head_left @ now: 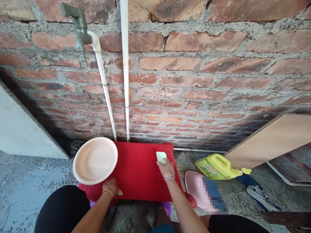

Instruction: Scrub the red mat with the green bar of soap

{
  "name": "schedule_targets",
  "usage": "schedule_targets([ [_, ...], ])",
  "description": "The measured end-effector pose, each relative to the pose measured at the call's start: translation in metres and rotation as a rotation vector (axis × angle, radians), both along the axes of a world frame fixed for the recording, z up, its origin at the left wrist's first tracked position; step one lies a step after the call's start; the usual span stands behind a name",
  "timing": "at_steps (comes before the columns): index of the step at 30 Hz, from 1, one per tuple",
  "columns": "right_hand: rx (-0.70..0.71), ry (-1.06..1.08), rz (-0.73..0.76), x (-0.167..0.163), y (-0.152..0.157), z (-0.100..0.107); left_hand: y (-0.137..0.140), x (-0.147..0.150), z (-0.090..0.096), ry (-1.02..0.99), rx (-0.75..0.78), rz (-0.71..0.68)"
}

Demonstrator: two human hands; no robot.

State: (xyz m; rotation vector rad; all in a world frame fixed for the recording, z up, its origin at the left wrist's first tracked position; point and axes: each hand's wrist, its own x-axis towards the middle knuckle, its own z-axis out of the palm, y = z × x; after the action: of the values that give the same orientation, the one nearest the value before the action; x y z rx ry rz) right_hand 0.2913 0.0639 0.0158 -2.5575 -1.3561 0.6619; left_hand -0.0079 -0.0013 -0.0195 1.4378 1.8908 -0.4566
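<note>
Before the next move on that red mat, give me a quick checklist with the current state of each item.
1. Right hand on the pale green soap bar: ok, fingers on it at the red mat's far edge.
2. Left hand holding the mat's near edge: ok.
3. Pale basin steady: cannot tell, it overlaps the mat's left corner.
4. Tap flow: ok, no water visible.
5. Mat flat: ok in the middle, near edge bunched.
6. Yellow detergent jug within reach: ok, lying at the right beside a pink scoop.
</note>
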Motion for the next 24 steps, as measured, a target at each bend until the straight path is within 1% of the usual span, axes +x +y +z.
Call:
schedule_targets([
  [4, 0.039, 0.075, 0.308, -0.097, 0.001, -0.004, -0.001, 0.001, 0.008, 0.054, -0.002, -0.019],
  [6, 0.035, 0.083, 0.447, -0.138, 0.001, -0.008, -0.002, 0.0, 0.011, 0.056, 0.003, -0.026],
  [8, 0.01, 0.078, 0.543, -0.161, 0.002, -0.012, -0.003, 0.0, 0.011, 0.055, 0.0, -0.025],
  [10, -0.018, 0.066, 0.59, -0.164, 0.002, -0.016, -0.002, -0.001, 0.011, 0.055, -0.011, -0.024],
  [12, -0.026, 0.039, 0.589, -0.148, 0.002, -0.017, -0.001, 0.0, 0.012, 0.056, -0.022, -0.027],
  [14, -0.025, 0.002, 0.532, -0.117, 0.0, -0.018, 0.0, 0.001, 0.014, 0.061, -0.028, -0.034],
  [20, -0.052, -0.058, 0.204, -0.001, -0.011, -0.011, 0.0, 0.002, 0.023, 0.056, -0.055, -0.045],
  [22, -0.064, -0.07, 0.119, 0.028, -0.017, -0.005, 0.0, 0.002, 0.023, 0.057, -0.048, -0.063],
  [24, -0.08, -0.079, 0.016, 0.048, -0.023, 0.0, 0.0, 0.002, 0.021, 0.061, -0.04, -0.08],
])
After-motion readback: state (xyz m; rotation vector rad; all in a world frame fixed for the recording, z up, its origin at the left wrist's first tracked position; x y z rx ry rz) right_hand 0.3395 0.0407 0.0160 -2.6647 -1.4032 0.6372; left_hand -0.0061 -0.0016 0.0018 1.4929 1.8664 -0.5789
